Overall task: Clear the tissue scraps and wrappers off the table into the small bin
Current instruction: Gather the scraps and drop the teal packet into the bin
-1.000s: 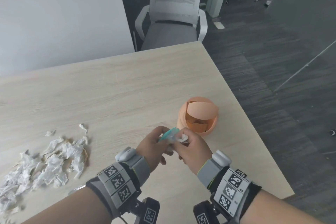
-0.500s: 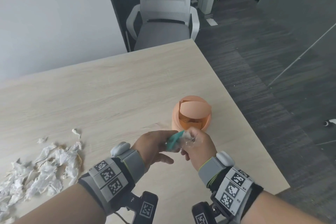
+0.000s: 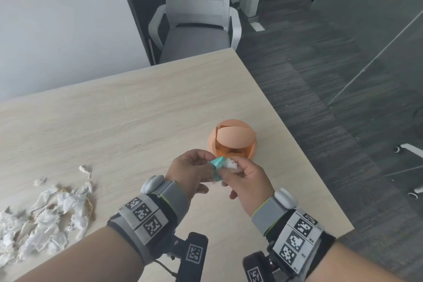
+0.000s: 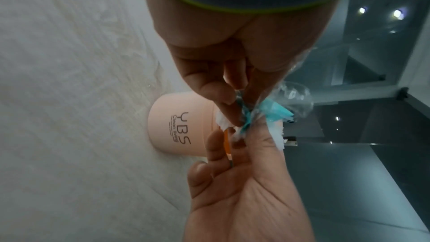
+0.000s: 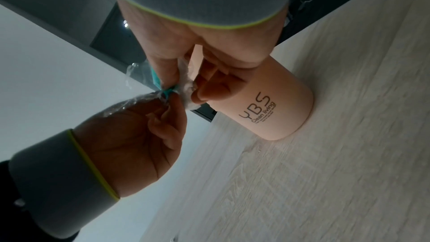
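Note:
Both hands meet just in front of the small peach bin [image 3: 232,142] [image 4: 179,128] [image 5: 279,106], whose swing lid is tipped open. My left hand [image 3: 194,173] [image 4: 232,102] pinches a teal and clear plastic wrapper [image 3: 217,163] [image 4: 277,112] [image 5: 163,89]. My right hand [image 3: 240,176] [image 5: 186,89] pinches the same bundle where a white tissue scrap [image 3: 231,165] [image 4: 278,138] [image 5: 189,98] sticks out. A pile of crumpled tissue scraps [image 3: 45,217] lies on the wooden table [image 3: 114,121] at the left.
A white and grey office chair [image 3: 196,23] stands at the table's far edge. The table's right edge [image 3: 297,155] runs close past the bin, with dark carpet beyond. A white wall stands behind the table on the left.
The two hands have stayed together in front of the bin, working the wrapper and tissue between the fingers. The head view has shifted, so the bin and pile sit a little lower left.

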`<state>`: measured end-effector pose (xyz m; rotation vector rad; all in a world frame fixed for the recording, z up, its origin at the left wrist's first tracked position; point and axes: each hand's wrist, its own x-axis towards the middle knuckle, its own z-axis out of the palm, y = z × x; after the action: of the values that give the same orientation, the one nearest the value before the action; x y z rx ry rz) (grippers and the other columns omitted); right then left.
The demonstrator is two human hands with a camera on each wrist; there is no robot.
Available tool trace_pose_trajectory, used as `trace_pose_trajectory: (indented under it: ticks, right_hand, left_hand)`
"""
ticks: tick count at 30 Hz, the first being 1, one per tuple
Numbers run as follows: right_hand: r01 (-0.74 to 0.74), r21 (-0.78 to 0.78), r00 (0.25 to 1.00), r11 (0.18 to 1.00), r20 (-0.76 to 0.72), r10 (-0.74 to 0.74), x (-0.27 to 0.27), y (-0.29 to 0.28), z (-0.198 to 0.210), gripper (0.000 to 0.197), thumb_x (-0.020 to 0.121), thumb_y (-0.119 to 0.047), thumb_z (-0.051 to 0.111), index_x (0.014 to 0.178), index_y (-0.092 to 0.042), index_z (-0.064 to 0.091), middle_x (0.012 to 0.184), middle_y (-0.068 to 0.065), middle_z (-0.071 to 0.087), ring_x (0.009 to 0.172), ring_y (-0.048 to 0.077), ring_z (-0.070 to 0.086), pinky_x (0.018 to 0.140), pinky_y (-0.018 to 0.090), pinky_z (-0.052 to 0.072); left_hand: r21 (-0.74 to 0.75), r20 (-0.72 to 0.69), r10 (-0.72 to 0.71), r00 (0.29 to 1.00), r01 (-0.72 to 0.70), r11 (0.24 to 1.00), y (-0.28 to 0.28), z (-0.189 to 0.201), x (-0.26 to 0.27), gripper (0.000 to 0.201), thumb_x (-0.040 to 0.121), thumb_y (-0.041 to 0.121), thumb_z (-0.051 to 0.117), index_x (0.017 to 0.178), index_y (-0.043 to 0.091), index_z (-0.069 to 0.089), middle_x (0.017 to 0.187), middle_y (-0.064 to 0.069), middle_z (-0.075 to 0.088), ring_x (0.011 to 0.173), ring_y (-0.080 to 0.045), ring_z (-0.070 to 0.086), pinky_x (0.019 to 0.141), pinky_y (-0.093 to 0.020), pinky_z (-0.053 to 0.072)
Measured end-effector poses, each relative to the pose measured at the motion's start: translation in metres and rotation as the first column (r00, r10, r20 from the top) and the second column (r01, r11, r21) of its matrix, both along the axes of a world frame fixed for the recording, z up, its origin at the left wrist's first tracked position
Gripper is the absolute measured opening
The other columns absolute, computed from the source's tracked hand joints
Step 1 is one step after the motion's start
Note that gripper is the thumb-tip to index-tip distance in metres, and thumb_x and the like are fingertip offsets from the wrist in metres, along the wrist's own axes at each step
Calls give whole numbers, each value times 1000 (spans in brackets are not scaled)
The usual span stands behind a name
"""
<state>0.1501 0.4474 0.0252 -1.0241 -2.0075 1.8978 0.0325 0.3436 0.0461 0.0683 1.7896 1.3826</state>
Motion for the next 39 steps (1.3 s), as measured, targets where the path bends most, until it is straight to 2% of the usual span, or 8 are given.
trace_pose_trajectory:
  ticks: [6,12,18,23,27,30,35,39]
  right_hand:
    - [83,109,997,991,-15,-82,-7,13,-1,15,85,-12,70,86,-27,70,60,-9,63,50,9,55,46,25,43]
    - [88,247,995,965,-57,-76,-9,11,0,17,81,-20,76,85,-32,64,70,-18,68,60,-1,59,56,17,47]
    - [55,6,987,998,-153,-53,1,7,10,9,82,-27,64,90,-28,67,77,-3,71,65,13,65,49,29,48]
    - [245,-84,966,966,-68,-251,-6,12,4,18,84,-10,71,88,-19,56,74,9,64,47,17,50,43,28,39]
    - [293,48,955,955,-64,-290,-8,24,1,13,83,-9,71,80,-17,61,70,9,59,46,13,47,41,23,40]
    - [209,297,978,932,-82,-193,-7,29,-4,15,81,-17,75,81,-26,63,66,-11,62,52,7,50,47,25,44]
    - [6,739,1000,673,-23,16,-4,40,-11,12,79,-23,70,87,-29,63,59,-21,51,63,12,49,46,24,38]
    - [-181,801,983,571,150,101,-3,52,-15,7,83,-23,66,86,-29,66,78,-8,67,62,19,59,49,34,48]
  left_hand:
    - [185,140,-16,990,-11,983,4,4,11,13,91,10,62,102,15,66,94,-10,77,76,-24,72,48,-28,47]
    - [108,-120,-35,992,48,993,10,4,11,19,81,8,76,87,9,59,89,-9,73,72,-20,71,54,-34,56]
    - [73,-173,59,983,-47,996,13,1,7,26,75,-6,72,74,13,54,79,-7,76,58,-21,61,49,-30,45]
    - [47,-210,34,977,-24,999,24,6,12,26,77,-4,72,68,16,58,74,-6,71,54,-12,55,49,-22,44]
    - [83,-192,-24,981,40,996,23,9,18,14,82,1,70,79,15,69,82,-1,72,61,-12,62,61,-31,59]
    - [15,-266,23,964,-19,1000,25,12,17,18,82,3,69,77,20,69,96,-7,73,68,-17,69,57,-28,60]
    - [-148,-491,-151,858,88,985,30,4,9,23,83,11,64,77,32,71,90,2,75,72,-20,72,71,-36,61]
    - [-369,-672,-507,540,350,861,22,-11,7,38,86,13,56,116,31,70,121,10,69,86,-8,62,80,-19,45]
